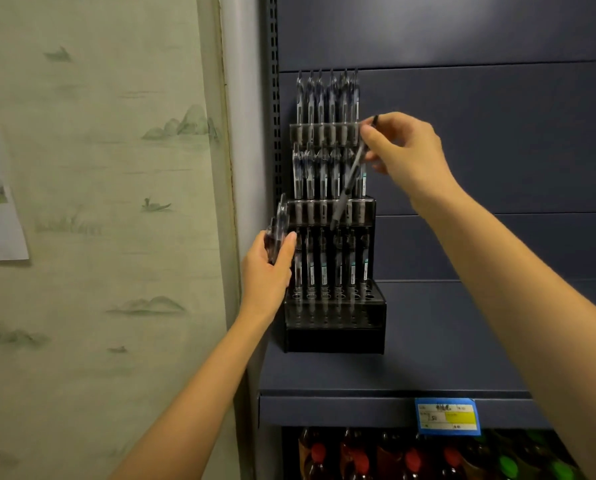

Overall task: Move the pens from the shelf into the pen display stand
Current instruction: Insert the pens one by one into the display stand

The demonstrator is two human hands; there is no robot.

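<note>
A black three-tier pen display stand (334, 334) sits on the dark blue shelf (376, 407), with several clear pens upright in every tier. My right hand (404, 147) pinches one pen (350, 181) near its top end; the pen slants down and left, its tip in front of the middle tier. My left hand (268, 268) is at the stand's left side and grips a bundle of several clear pens (279, 226) that stick up above the fingers. Some holes at the front right of the bottom tier (369, 296) hold nothing.
A blue and yellow price label (447, 415) hangs on the shelf's front edge. Bottles with red and green caps (414, 459) stand on the shelf below. A perforated upright (274, 98) and a wallpapered wall (99, 202) lie to the left.
</note>
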